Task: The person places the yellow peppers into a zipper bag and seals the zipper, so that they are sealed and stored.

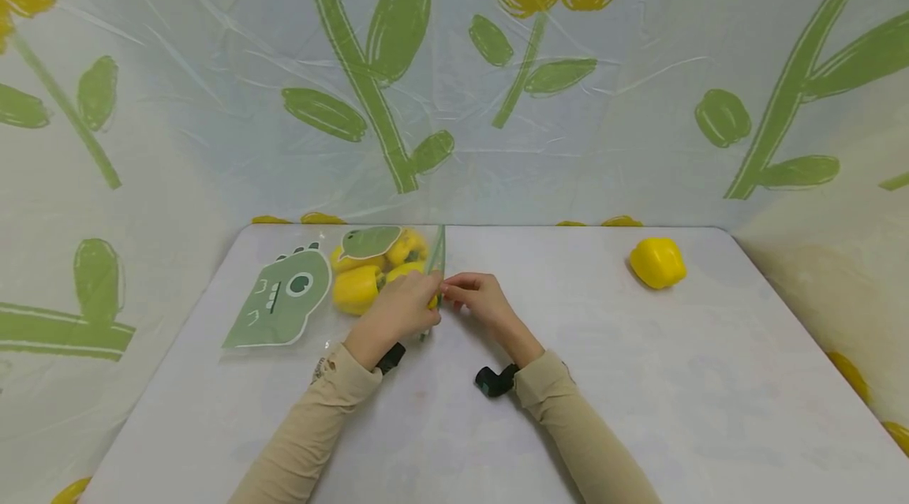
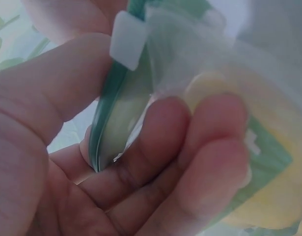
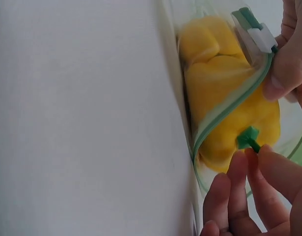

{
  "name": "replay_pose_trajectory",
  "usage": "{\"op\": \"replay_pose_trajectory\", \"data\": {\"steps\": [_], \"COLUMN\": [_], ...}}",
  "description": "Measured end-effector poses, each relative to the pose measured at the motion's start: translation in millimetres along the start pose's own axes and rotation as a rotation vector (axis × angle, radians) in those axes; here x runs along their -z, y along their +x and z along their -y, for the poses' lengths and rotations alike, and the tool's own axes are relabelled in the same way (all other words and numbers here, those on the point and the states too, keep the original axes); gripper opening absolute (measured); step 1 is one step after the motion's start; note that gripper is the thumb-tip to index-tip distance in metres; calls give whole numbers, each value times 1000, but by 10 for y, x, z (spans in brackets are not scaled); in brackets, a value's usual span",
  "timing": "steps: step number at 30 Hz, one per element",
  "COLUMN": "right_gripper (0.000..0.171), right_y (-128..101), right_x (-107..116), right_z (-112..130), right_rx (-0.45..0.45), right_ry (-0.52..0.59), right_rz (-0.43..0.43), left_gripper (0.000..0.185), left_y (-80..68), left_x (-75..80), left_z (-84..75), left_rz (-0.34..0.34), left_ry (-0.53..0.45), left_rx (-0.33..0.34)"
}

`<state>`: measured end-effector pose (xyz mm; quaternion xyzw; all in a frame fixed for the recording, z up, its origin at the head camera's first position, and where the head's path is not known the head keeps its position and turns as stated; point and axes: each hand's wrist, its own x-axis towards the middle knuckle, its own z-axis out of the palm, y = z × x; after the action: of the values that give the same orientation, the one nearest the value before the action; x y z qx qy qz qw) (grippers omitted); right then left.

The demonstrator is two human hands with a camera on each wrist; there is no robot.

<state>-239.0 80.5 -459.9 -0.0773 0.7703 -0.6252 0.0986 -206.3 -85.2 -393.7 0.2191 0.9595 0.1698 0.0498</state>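
Observation:
A clear zip bag (image 1: 277, 303) with a green dinosaur print lies on the table's left half, several yellow bell peppers (image 1: 355, 289) inside it. My left hand (image 1: 401, 307) grips the bag's mouth by its green zip edge, close to a white slider (image 3: 262, 40). In the right wrist view the mouth gapes open around one yellow bell pepper (image 3: 262, 115). Thumb and fingertips of my right hand (image 1: 486, 300) pinch that pepper's green stem (image 3: 248, 137). The left wrist view shows the left fingers (image 2: 165, 128) curled against the clear film.
Another yellow bell pepper (image 1: 658, 263) sits alone at the table's back right. The white table (image 1: 639, 393) ends at the back against a hanging cloth (image 1: 639, 94) with printed flowers. Dark wrist cameras (image 1: 495, 382) sit at both cuffs.

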Motion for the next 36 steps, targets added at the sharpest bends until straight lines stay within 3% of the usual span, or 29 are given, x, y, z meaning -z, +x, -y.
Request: {"op": "replay_pose_trajectory", "data": {"steps": [10, 23, 30, 36], "right_gripper": [21, 13, 16, 16], "right_y": [-20, 8, 10, -3], "right_x": [33, -76, -67, -91], "right_z": [47, 2, 0, -6], "right_rx": [-8, 29, 21, 6], "right_ry": [10, 18, 37, 31], "right_rz": [28, -22, -9, -49], "left_gripper": [20, 22, 21, 21], "left_y": [4, -5, -2, 11], "left_x": [3, -6, 12, -14], "left_z": [-2, 13, 32, 16], "left_rz": [15, -3, -5, -1], "left_ry": [-6, -14, -10, -7], "left_rx": [18, -7, -7, -21]}}
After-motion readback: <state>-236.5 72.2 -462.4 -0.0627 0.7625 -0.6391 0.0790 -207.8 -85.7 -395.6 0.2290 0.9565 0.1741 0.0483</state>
